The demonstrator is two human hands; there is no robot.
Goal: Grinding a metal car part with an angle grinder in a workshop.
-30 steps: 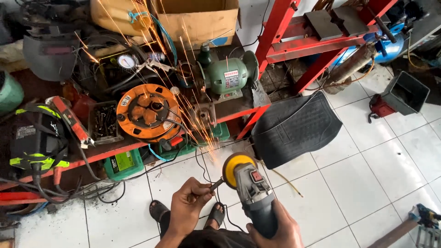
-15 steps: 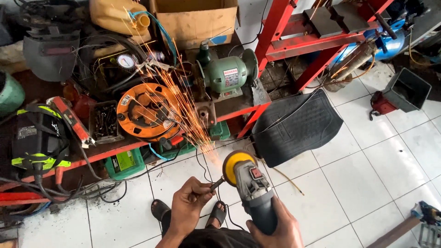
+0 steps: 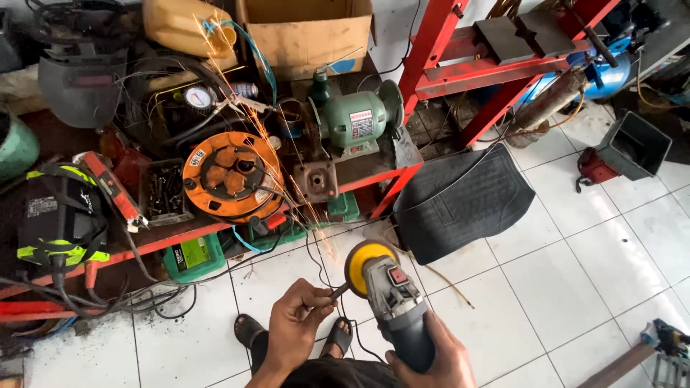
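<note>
My right hand [image 3: 435,357] grips the grey body of an angle grinder [image 3: 394,302] with a yellow disc guard [image 3: 363,264]. My left hand [image 3: 298,323] pinches a small dark metal piece [image 3: 338,292] and holds its tip against the grinder's disc. Orange sparks [image 3: 287,172] stream up and to the left from the contact point, over the low red shelf [image 3: 180,237]. Both hands are low in the view, above my sandalled feet [image 3: 251,332] on the white tiled floor.
On the red shelf stand an orange cable reel [image 3: 228,176], a green bench grinder [image 3: 356,122], a pressure gauge [image 3: 198,97] and a yellow-black bag [image 3: 61,215]. A cardboard box [image 3: 305,32] sits behind. A black rubber mat [image 3: 460,201] lies right, near a red steel frame [image 3: 496,72].
The spark stream has thinned and now reaches higher up-left. Both hands and the grinder keep nearly the same position.
</note>
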